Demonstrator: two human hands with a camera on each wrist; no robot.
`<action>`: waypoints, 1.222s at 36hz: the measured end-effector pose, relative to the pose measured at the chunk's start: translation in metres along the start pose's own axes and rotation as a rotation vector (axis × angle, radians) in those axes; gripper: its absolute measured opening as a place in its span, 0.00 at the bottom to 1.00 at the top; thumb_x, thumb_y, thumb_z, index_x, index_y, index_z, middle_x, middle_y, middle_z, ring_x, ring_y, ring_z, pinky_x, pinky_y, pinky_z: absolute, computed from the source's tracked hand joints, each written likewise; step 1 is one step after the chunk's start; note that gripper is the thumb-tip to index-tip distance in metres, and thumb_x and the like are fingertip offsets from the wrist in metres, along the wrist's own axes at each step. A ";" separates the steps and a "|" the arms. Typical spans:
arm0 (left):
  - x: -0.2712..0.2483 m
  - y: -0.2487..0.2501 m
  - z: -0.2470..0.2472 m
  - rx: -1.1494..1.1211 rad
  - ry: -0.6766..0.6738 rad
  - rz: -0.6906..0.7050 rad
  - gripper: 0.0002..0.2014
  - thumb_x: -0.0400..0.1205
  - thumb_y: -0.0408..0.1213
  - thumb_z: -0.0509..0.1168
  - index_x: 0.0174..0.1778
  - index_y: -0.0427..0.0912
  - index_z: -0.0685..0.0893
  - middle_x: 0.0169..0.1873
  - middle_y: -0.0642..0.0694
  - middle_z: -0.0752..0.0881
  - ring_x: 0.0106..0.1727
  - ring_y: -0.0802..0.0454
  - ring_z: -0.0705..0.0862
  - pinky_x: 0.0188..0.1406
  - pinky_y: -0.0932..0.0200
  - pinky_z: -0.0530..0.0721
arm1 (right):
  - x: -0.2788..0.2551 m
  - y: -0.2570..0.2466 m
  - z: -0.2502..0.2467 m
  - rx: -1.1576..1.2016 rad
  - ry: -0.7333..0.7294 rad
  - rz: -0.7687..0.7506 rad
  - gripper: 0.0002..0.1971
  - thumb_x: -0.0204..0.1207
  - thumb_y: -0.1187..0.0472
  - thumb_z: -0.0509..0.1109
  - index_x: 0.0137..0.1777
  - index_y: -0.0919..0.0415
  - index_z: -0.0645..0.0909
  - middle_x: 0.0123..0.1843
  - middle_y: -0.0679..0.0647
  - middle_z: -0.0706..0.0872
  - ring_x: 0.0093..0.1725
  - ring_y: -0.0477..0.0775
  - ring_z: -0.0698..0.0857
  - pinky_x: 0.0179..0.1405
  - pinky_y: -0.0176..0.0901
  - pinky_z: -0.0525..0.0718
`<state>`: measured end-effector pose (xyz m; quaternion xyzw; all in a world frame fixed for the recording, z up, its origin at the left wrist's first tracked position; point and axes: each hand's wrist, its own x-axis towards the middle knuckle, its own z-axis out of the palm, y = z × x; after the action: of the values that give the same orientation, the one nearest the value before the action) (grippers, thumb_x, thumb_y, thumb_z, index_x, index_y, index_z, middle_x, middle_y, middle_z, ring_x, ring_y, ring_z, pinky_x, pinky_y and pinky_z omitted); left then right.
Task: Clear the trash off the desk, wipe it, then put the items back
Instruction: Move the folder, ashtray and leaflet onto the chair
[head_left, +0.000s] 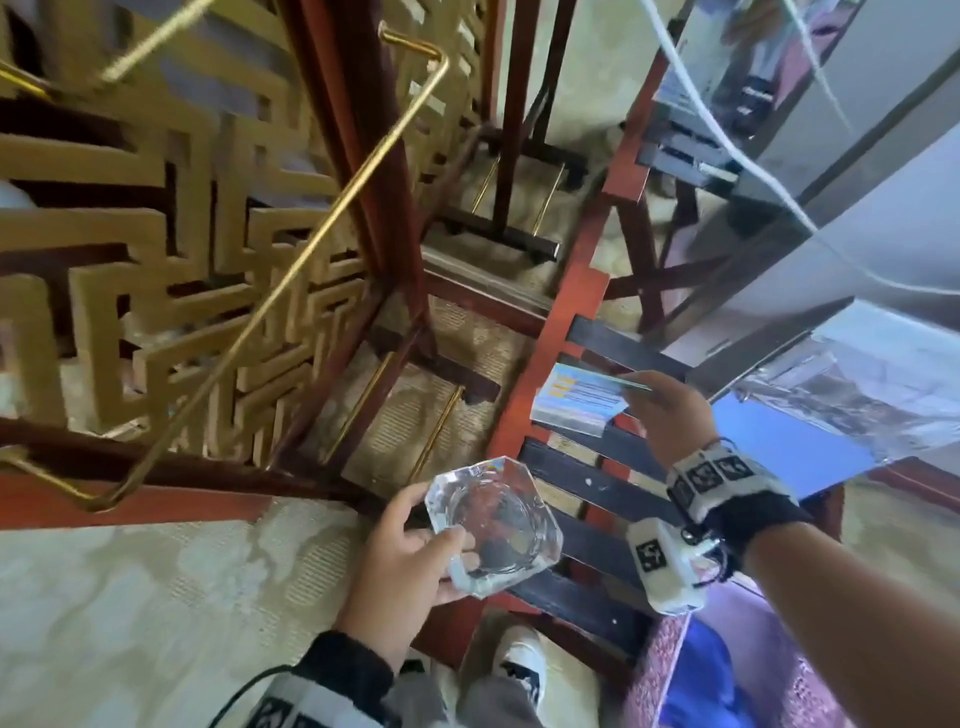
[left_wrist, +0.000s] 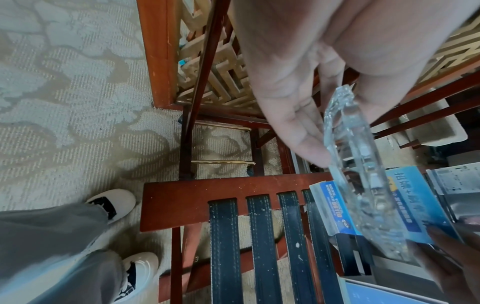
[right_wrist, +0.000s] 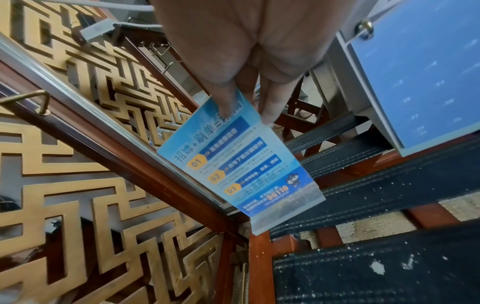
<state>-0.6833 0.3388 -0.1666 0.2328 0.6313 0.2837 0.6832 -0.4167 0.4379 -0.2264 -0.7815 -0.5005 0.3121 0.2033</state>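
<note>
Nearest the head camera, the left hand (head_left: 410, 556) grips a clear glass ashtray (head_left: 493, 525) by its rim, thumb over the near edge and fingers beneath; the ashtray is held tilted in the air, above the near corner of a folding luggage rack (head_left: 524, 395). From the left wrist view the ashtray (left_wrist: 363, 168) appears edge-on between the fingertips, with no contents that can be made out. Right hand (head_left: 670, 410) pinches the upper edge of a blue printed card in a clear acrylic stand (head_left: 576, 402); the thumb lies on the printed face and the fingers behind it, as the right wrist view confirms (right_wrist: 239, 158). Card face carries Chinese text, numbered bands 01, 02, 03 and a number in yellow. Whether the base of the stand touches the rack cannot be determined; it hangs over the black straps (head_left: 597, 488), which are speckled with pale dust or crumbs. Rack frame is red-brown wood. Right of the rack, a grey box-like unit with a blue panel (head_left: 779, 441) stands close to the card hand. Left of the rack, a gold lattice screen (head_left: 156, 249) in a dark red frame, with a brass rail (head_left: 291, 270) across it. Patterned beige carpet (head_left: 130, 597) covers the floor; white shoes with black markings (left_wrist: 114, 203) and grey trouser legs are visible below. The desk itself does not show in any view.
</note>
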 end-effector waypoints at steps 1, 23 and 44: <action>0.005 -0.003 0.001 -0.014 -0.003 -0.003 0.16 0.81 0.27 0.65 0.54 0.55 0.78 0.44 0.37 0.90 0.41 0.49 0.92 0.29 0.59 0.87 | 0.001 0.004 0.002 0.004 0.001 -0.007 0.10 0.79 0.62 0.67 0.56 0.61 0.86 0.50 0.57 0.89 0.50 0.57 0.85 0.47 0.36 0.72; 0.088 -0.074 0.050 0.059 -0.092 0.081 0.17 0.82 0.28 0.64 0.51 0.60 0.79 0.38 0.47 0.92 0.41 0.52 0.91 0.29 0.64 0.85 | 0.006 0.069 0.020 0.243 0.054 -0.129 0.17 0.78 0.55 0.66 0.66 0.41 0.74 0.51 0.63 0.86 0.45 0.67 0.84 0.45 0.55 0.85; 0.077 -0.077 0.142 0.284 -0.431 0.099 0.19 0.80 0.34 0.67 0.57 0.65 0.73 0.43 0.48 0.92 0.46 0.54 0.90 0.38 0.67 0.86 | -0.094 0.130 -0.027 0.334 -0.271 0.268 0.04 0.77 0.61 0.69 0.46 0.56 0.85 0.41 0.55 0.91 0.42 0.59 0.88 0.47 0.60 0.84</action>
<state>-0.5319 0.3413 -0.2616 0.4119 0.4927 0.1693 0.7476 -0.3415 0.2978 -0.2616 -0.7473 -0.3568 0.5167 0.2175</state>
